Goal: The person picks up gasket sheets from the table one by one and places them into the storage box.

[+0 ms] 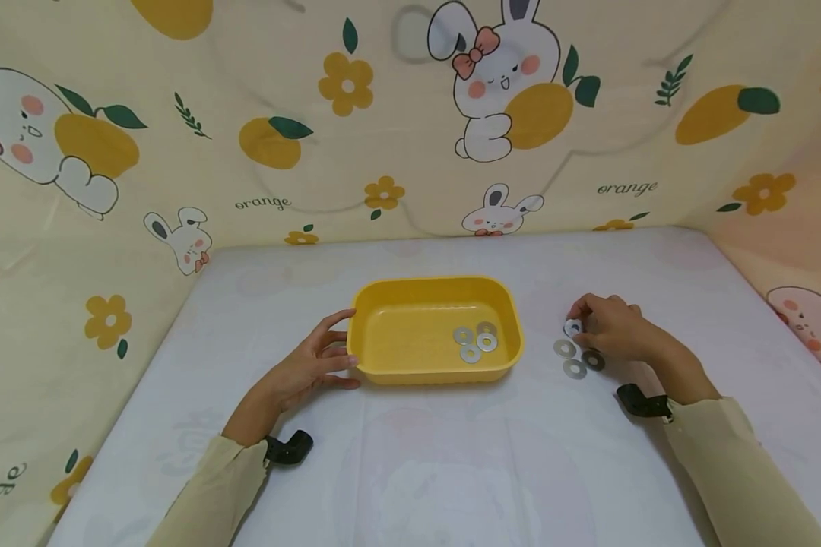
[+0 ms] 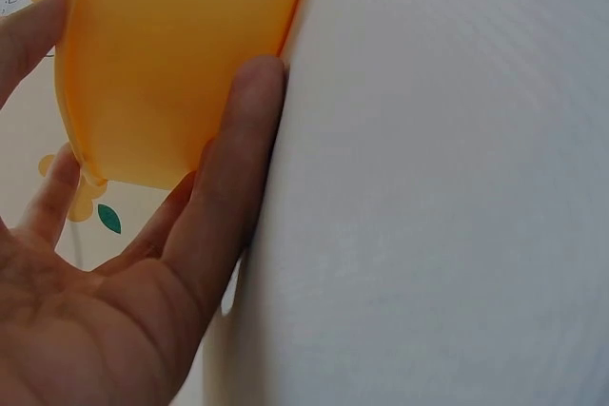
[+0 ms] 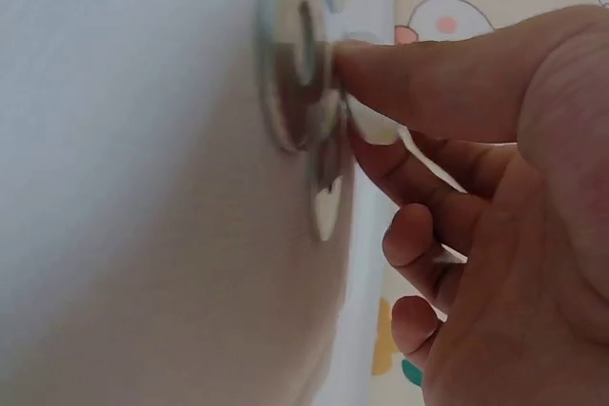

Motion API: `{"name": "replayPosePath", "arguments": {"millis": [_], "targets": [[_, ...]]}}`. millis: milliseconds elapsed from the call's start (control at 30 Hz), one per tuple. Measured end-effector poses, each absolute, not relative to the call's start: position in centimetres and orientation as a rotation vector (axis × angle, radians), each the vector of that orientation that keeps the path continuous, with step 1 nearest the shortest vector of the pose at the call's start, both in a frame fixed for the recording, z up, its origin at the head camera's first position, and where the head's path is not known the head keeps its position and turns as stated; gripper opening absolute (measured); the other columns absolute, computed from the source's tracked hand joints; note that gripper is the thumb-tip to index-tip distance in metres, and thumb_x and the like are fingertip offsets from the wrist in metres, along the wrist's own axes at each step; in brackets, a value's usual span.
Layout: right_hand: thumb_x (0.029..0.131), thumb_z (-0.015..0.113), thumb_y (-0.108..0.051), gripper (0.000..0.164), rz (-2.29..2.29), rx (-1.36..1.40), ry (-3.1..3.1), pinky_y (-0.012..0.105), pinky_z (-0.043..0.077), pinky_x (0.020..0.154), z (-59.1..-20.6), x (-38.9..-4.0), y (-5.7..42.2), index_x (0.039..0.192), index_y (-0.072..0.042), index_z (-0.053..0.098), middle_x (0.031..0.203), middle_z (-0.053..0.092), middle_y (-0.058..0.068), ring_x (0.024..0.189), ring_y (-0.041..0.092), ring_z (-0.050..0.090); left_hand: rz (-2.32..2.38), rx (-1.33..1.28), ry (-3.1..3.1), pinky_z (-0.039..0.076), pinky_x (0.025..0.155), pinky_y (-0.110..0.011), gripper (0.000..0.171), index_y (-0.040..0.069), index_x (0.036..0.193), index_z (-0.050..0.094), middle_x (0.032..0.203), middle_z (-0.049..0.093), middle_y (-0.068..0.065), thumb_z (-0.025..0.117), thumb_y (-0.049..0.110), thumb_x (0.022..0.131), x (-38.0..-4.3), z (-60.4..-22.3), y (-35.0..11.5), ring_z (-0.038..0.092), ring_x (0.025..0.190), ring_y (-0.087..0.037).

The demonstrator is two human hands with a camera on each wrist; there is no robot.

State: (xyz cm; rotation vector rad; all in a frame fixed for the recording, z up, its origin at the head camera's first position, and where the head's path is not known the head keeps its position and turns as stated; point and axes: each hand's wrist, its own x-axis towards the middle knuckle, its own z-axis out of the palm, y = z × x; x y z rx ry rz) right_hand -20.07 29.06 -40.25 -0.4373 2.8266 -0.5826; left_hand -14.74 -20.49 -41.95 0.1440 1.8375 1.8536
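A yellow rectangular tray (image 1: 424, 377) stands on the white tabletop, with several flat metal washers (image 1: 470, 353) lying in its right half. At the tray's left end, my left hand (image 1: 304, 371) rests spread fingers against the wall; the left wrist view shows them fairly straight along the yellow side (image 2: 152, 92). To the right of the tray, my right hand (image 1: 616, 330) pinches a silver washer (image 1: 572, 327) between thumb and finger, just over the table. Three more washers lie close below it, one of them darker (image 1: 593, 360) in the hand's shadow. In the right wrist view the washers are blurred.
White cloth (image 1: 424, 463) covers the table in front of the tray. A patterned curtain (image 1: 397, 144) with rabbits and oranges rises behind and at both sides. Each wrist wears a small black device, such as the left one (image 1: 290, 448).
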Motion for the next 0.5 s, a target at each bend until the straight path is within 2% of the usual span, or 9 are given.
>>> {"name": "replayPosePath", "arguments": {"millis": [133,367,500], "targets": [[0.092,0.07,-0.026,0.035,-0.589,-0.44,2.834,0.046,0.03,0.08,-40.21,-19.95,29.23,0.117,-0.009,0.054,0.113,0.067,0.015,0.103,0.032,0.054,1.844,0.128,1.843,0.059,0.091,-0.05,0.082,0.035,0.155,0.022,0.152,0.032,-0.018,0.069,0.01,0.092,-14.7,-42.1,-20.42,0.061,0.115,-0.027],[0.091,0.072,-0.037,0.042,-0.636,-0.361,2.814,0.056,0.031,0.089,-40.12,-20.22,29.39,0.122,-0.01,0.06,0.112,0.07,0.013,0.095,0.025,0.059,1.847,0.135,1.844,0.059,0.092,-0.05,0.084,0.035,0.155,0.022,0.152,0.031,-0.018,0.07,0.011,0.092,-14.65,-41.98,-20.32,0.061,0.116,-0.028],[0.09,0.071,-0.04,0.048,-0.636,-0.377,2.806,0.045,0.043,0.087,-40.04,-20.4,29.46,0.126,-0.01,0.061,0.118,0.068,0.015,0.094,0.022,0.058,1.844,0.132,1.857,0.059,0.091,-0.05,0.083,0.035,0.155,0.022,0.152,0.031,-0.018,0.069,0.011,0.092,-14.61,-41.79,-20.32,0.061,0.115,-0.027]]}}
